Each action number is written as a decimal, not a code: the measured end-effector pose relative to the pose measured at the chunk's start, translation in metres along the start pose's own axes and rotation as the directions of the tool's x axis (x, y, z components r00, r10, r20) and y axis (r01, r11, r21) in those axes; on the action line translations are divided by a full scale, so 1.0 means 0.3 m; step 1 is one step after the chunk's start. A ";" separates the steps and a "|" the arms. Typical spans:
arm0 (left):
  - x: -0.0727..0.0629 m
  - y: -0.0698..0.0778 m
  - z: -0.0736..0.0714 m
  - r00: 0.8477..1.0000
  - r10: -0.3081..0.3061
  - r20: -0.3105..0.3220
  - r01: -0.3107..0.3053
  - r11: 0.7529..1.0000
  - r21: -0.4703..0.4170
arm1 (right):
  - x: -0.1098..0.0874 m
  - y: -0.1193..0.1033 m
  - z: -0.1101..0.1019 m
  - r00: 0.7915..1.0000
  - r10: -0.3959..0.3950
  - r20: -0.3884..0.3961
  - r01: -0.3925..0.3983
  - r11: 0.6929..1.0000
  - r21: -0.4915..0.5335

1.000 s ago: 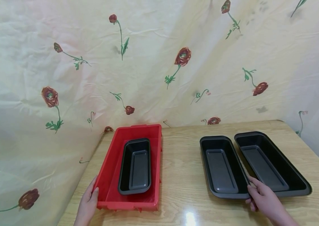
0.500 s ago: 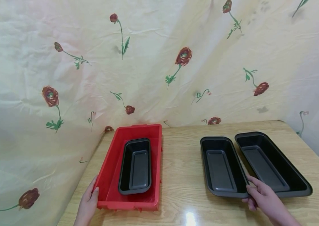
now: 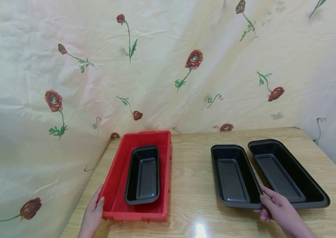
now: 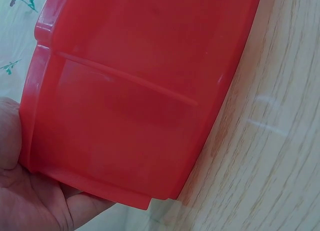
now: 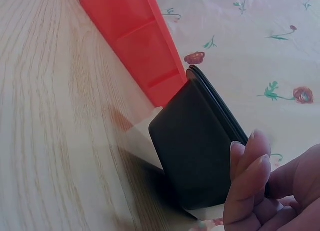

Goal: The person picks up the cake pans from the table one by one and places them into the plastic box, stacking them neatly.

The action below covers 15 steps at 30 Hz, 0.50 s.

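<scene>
At the near left corner of a red plastic tray, my left hand grips the rim, thumb on the inner side. In the left wrist view the tray's outer wall fills most of the picture, its rim held by the hand. One dark loaf pan lies inside the tray. My right hand pinches the near right corner of a second loaf pan. Seen from the right wrist, this pan's side stands over a dark shadow on the wood, with fingers at its rim.
A third, larger loaf pan sits close to the right of the pinched one. Wooden tabletop lies between tray and pans. Flower-patterned cloth hangs behind the table and along its left side.
The near end of the pinched pan has shifted very slightly, and the right fingers reach a little farther left beneath its corner. The left hand and the red tray have stayed put.
</scene>
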<state>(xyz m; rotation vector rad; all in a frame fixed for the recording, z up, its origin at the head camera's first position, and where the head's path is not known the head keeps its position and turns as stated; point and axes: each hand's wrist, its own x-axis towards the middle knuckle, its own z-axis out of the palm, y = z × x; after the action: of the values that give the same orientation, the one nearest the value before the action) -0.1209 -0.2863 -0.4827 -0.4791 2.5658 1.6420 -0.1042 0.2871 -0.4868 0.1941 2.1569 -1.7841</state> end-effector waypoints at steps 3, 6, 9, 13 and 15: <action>0.000 -0.001 0.001 1.000 0.007 0.001 -0.007 1.000 -0.006 | 0.000 -0.007 0.003 1.000 0.023 -0.019 -0.023 1.000 -0.006; 0.000 -0.001 0.000 1.000 0.017 0.002 -0.017 1.000 -0.012 | -0.003 -0.011 0.005 0.999 0.032 -0.025 -0.032 0.999 -0.007; -0.002 -0.001 -0.001 1.000 0.019 0.004 -0.019 1.000 -0.019 | -0.006 -0.013 0.005 0.999 0.031 -0.025 -0.031 0.999 -0.008; -0.002 0.000 -0.001 1.000 0.021 0.005 -0.021 0.999 -0.025 | -0.010 -0.017 0.006 0.999 0.025 -0.024 -0.025 1.000 -0.007; -0.003 0.001 -0.001 1.000 0.022 0.003 -0.022 1.000 -0.023 | -0.012 -0.020 0.005 0.999 0.023 -0.027 -0.023 1.000 -0.008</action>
<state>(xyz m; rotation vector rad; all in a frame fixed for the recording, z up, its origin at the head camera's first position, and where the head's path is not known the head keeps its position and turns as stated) -0.1201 -0.2862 -0.4822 -0.4508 2.5613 1.6793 -0.1024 0.2847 -0.4803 0.2410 2.1716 -1.7698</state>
